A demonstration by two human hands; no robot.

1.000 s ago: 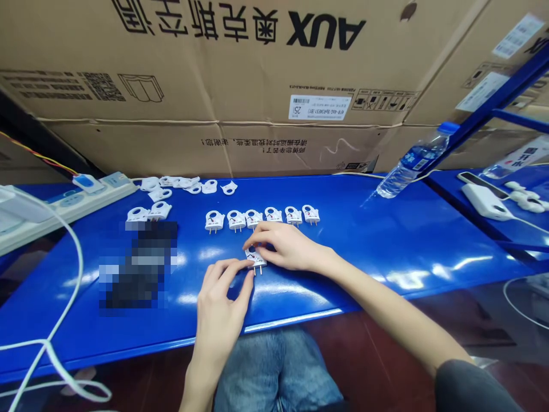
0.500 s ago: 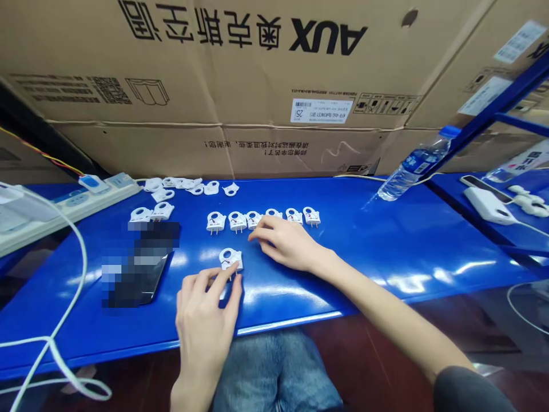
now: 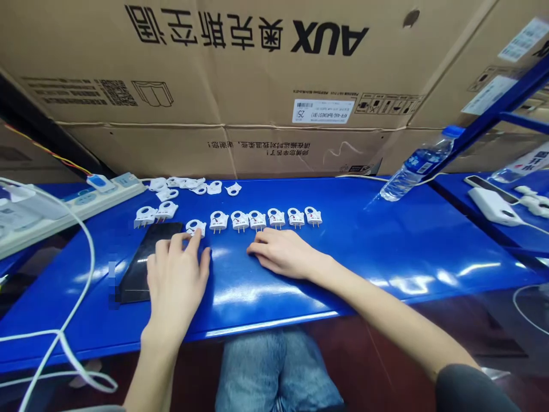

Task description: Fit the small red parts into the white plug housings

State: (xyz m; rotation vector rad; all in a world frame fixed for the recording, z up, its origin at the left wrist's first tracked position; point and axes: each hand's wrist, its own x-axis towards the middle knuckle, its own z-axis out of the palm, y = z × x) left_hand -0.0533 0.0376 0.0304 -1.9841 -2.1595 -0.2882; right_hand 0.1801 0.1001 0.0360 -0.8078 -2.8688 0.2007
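A row of white two-pin plugs, each with a ring-shaped loop, lies on the blue tabletop; one of them is the middle plug. At the row's left end is another white plug, its lower part covered by my fingers. My left hand reaches over the black phone, an index fingertip touching that end plug and the thumb apart from it. Loosely bent, my right hand rests on the table just below the middle plugs, with nothing visible in its fingers.
More white loop pieces lie at the back left, and two plugs sit above the phone. A power strip and white cable occupy the left. A water bottle leans at the right. A large cardboard box stands behind.
My left hand has moved left and away from me, taking a plug from near the front to the row's left end. My right hand has hardly moved.
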